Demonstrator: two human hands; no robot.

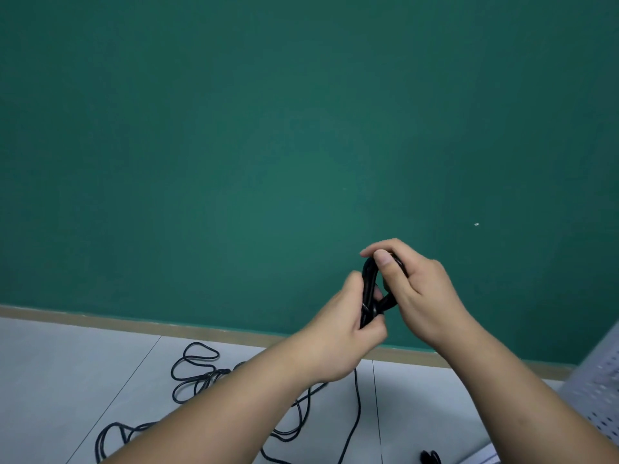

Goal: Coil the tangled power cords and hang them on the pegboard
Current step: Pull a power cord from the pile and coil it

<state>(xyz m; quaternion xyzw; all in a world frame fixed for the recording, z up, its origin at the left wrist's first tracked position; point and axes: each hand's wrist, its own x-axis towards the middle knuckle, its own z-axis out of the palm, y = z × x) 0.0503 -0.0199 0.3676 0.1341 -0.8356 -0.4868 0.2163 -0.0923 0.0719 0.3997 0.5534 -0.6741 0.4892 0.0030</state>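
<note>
Along bottom, floor (67, 363); tangled cords (197, 373) heaped lower left. At lower-right edge, pegboard (603, 396), blurred. Centre-right: left hand (345, 333) gripping base, right hand (425, 296) pinching top of small coil (370, 283), fingers (383, 259) curled tight. Risk: hanging tail (359, 403) snagging heap, yanking loops loose.

light: soft, even, green wall (301, 145) brightest mid-frame, darker toward corners | shadows: faint | blur: pegboard (599, 390) smeared at my right | distortion: slight, baseboard (134, 324) slants across my view
</note>
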